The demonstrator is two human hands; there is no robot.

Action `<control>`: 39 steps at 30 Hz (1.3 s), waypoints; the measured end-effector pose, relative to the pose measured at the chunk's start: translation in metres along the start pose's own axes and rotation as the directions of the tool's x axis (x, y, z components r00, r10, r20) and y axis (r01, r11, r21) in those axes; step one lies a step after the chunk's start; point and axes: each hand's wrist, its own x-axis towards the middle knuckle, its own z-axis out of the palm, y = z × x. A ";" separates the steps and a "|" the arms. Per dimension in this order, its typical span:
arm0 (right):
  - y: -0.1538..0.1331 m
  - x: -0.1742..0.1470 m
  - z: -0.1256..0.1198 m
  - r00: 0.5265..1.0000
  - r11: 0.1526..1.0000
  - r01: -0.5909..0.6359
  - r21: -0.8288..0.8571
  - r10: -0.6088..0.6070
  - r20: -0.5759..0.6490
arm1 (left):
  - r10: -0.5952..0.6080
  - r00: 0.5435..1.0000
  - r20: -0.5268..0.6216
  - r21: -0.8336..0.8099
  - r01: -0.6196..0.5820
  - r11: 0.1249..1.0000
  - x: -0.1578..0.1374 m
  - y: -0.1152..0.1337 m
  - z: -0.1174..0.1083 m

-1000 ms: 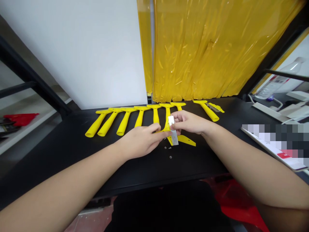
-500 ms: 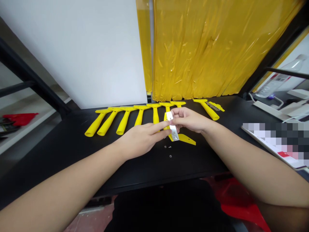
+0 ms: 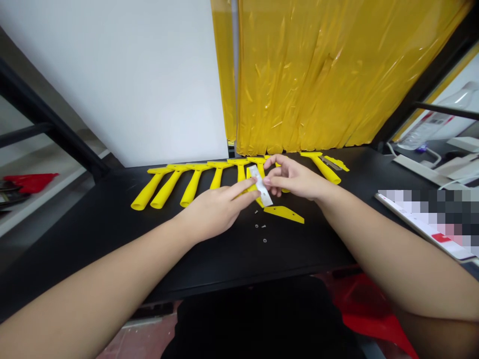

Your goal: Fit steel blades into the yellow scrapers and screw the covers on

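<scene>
Here, flat silvery strip [image 3: 263, 193], tapered yellow plate [image 3: 283, 213]

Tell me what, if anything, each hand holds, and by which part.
The left hand holds a yellow scraper handle near its head, the metal blade lying against that head; the right hand touches the blade's long edge.

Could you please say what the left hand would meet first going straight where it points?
The left hand would likely meet the metal strip at its fingertips, then the right hand; depth is unclear.
</scene>
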 end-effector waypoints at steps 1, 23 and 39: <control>-0.002 -0.002 -0.003 0.999 0.996 0.039 -0.078 -0.041 -0.025 | -0.023 1.000 -0.005 -0.014 0.023 1.000 0.000 -0.002 0.001; -0.016 -0.014 -0.017 0.952 0.657 -0.011 -0.754 0.237 0.193 | -0.126 0.991 -0.044 -0.120 0.120 0.985 -0.003 -0.009 0.001; -0.017 -0.015 -0.026 0.904 0.832 -0.058 -0.552 0.278 0.324 | -0.095 0.995 -0.026 -0.163 0.090 0.983 -0.003 -0.007 0.000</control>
